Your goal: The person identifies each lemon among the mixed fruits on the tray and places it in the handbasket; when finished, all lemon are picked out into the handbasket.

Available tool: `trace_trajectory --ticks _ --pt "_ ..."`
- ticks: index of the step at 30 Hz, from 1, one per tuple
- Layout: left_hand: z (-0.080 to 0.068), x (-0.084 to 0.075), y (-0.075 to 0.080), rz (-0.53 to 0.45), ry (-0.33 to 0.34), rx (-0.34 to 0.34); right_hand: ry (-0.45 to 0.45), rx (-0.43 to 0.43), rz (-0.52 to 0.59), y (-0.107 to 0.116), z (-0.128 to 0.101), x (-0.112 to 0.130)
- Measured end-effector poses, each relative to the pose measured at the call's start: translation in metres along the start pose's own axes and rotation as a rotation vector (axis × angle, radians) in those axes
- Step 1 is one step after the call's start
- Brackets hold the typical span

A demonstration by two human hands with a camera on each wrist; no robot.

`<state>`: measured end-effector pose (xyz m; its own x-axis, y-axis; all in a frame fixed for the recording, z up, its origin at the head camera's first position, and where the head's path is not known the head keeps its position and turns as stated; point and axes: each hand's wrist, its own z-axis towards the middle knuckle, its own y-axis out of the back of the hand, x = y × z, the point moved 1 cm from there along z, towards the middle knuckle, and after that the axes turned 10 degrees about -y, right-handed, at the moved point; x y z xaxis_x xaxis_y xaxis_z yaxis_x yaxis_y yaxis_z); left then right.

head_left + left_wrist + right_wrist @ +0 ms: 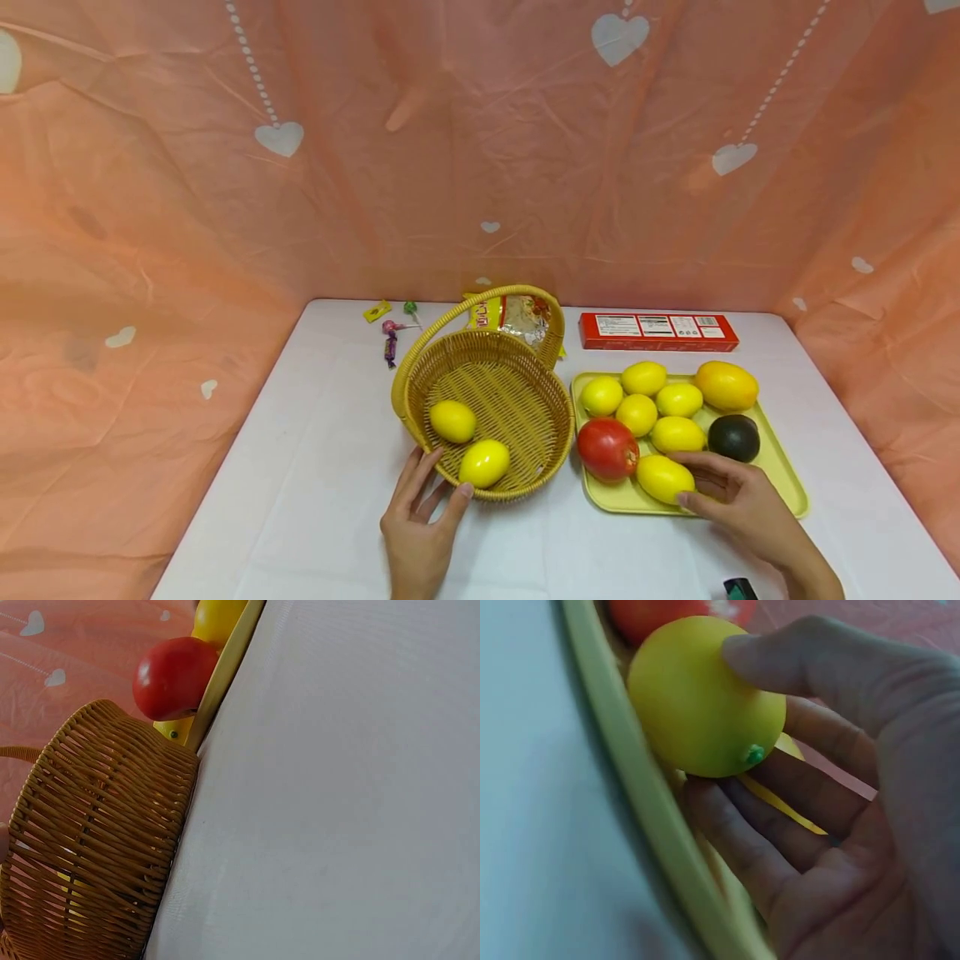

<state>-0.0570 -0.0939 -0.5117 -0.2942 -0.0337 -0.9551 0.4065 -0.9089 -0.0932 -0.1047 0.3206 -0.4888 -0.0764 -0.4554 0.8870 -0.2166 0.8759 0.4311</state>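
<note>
My right hand (738,500) grips a lemon (665,479) at the front of the yellow tray (787,487). In the right wrist view the thumb lies on top of the lemon (705,697), with fingers behind and below it. My left hand (420,517) holds the front-left rim of the wicker basket (517,497), thumb and forefinger at the edge. Two lemons, one farther back (452,422) and one nearer (484,463), lie inside the basket. Beside the gripped lemon sit a red pomegranate-like fruit (606,448) and a dark avocado (733,438).
Several more lemons (679,400) and a mango (726,385) fill the tray's back. A red box (658,332) lies behind it. Behind the basket, under its arched handle (450,321), is a yellow food packet (517,315). Small wrapped candies (390,348) lie at the back left.
</note>
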Motion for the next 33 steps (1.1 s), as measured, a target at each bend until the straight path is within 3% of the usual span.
trace_trajectory --ticks 6,13,20,27,33 --pt "0.0 0.0 0.0 0.007 0.001 -0.001 0.07 -0.016 0.013 0.014 -0.001 0.015" --pt "0.001 0.001 0.001 0.004 -0.001 0.0 0.209 0.053 0.008 0.011 0.01 0.051" --pt "0.0 -0.001 0.0 0.005 0.011 -0.008 0.351 0.172 -0.002 -0.015 0.033 0.087" --pt "0.001 -0.002 0.0 -0.001 0.013 -0.007 0.349 0.359 0.02 -0.052 0.059 0.108" --pt "0.0 -0.003 -0.001 -0.018 0.01 -0.01 0.358 0.448 -0.028 -0.083 0.072 0.119"
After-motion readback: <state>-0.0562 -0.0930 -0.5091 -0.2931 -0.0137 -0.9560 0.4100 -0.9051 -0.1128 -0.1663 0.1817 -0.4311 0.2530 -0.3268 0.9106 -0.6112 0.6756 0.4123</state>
